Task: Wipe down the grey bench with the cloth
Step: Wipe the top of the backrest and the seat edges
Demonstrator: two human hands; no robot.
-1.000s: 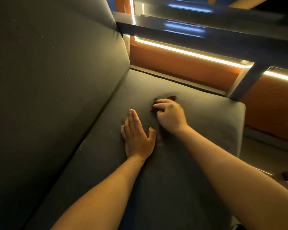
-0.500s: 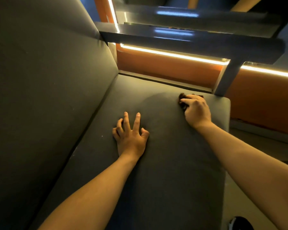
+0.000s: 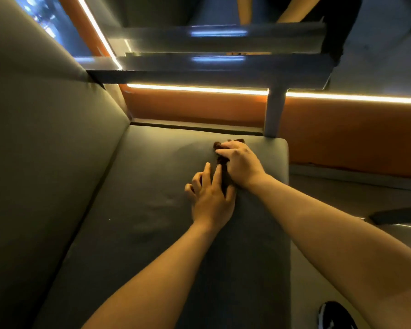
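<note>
Here, cloth (image 3: 220, 151) bunched under right hand (image 3: 241, 162) grip, on bench (image 3: 152, 233).

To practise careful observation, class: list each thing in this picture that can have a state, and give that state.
cloth: bunched, lying on the bench
right hand: grips the cloth
left hand: rests on the bench, holding nothing
bench: faint streaks on top
light strip: lit

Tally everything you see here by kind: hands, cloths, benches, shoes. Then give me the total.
2 bare hands: left hand flat on the seat, right hand gripping the cloth
1 dark brown cloth
1 grey padded bench
1 dark shoe with a white edge
Total: 5
</note>
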